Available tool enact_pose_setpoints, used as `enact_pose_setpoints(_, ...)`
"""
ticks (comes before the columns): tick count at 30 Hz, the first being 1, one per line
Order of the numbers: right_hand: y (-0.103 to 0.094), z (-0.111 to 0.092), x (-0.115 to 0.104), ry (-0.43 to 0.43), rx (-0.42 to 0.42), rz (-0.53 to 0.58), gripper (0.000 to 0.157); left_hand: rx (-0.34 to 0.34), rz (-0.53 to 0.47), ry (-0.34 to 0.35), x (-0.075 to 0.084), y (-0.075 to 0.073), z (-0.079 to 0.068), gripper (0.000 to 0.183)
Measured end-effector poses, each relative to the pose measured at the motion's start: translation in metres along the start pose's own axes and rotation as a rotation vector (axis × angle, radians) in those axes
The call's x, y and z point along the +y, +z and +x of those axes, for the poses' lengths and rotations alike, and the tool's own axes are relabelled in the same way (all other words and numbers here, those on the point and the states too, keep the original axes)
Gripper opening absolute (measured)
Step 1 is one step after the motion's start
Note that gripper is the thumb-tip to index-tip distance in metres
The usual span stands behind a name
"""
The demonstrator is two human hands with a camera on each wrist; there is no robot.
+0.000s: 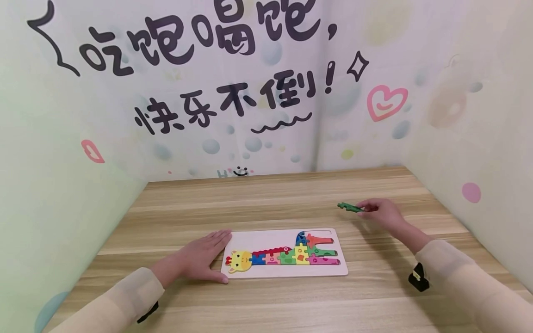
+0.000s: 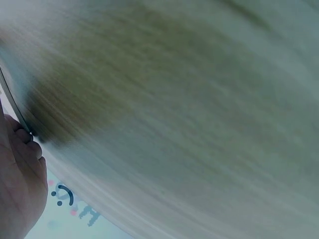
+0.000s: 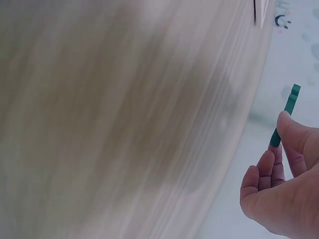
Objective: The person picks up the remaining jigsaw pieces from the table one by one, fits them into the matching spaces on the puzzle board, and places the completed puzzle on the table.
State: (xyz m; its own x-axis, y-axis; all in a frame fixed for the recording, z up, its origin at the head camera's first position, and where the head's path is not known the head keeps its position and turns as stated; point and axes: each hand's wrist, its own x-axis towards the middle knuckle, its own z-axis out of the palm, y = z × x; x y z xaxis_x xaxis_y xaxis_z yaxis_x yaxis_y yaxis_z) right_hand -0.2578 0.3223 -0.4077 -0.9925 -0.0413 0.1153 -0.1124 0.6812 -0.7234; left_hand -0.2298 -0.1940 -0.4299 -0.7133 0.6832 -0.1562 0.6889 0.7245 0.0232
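A white puzzle board (image 1: 266,240) lies on the table with a colourful giraffe puzzle (image 1: 287,255) set in it, head to the left and legs to the right. At its upper right corner an outlined slot shows bare white board. My left hand (image 1: 204,258) rests at the board's left end, fingers straight along the edge and thumb at the lower corner. To the right and beyond the board, my right hand (image 1: 381,212) pinches a green puzzle piece (image 1: 349,207) between thumb and fingers, above the table. In the right wrist view the green piece (image 3: 286,119) is seen edge-on.
The wood-grain table (image 1: 266,300) runs back to a white printed wall cloth (image 1: 266,152) with dark lettering. Similar pale walls stand at left and right. A black strap piece (image 1: 418,278) hangs under the right sleeve.
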Motion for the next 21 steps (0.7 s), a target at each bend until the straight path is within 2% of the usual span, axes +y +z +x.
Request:
enact_pose_setpoints(6, 0.011, 0.0, -0.009, -0.025, -0.033, -0.012, 0.026, 0.0, 0.005, -0.003, -0.001, 0.001, 0.0, 0.118)
enact_pose_setpoints(13, 0.023, -0.001, -0.022, -0.1, -0.073, 0.007, 0.021, 0.008, -0.002, 0.007, -0.002, 0.002, 0.0, 0.118)
enact_pose_setpoints(21, 0.035, -0.002, -0.03, -0.106, -0.111, 0.018, 0.018, 0.01, 0.01, 0.007, -0.001, 0.001, 0.0, 0.118)
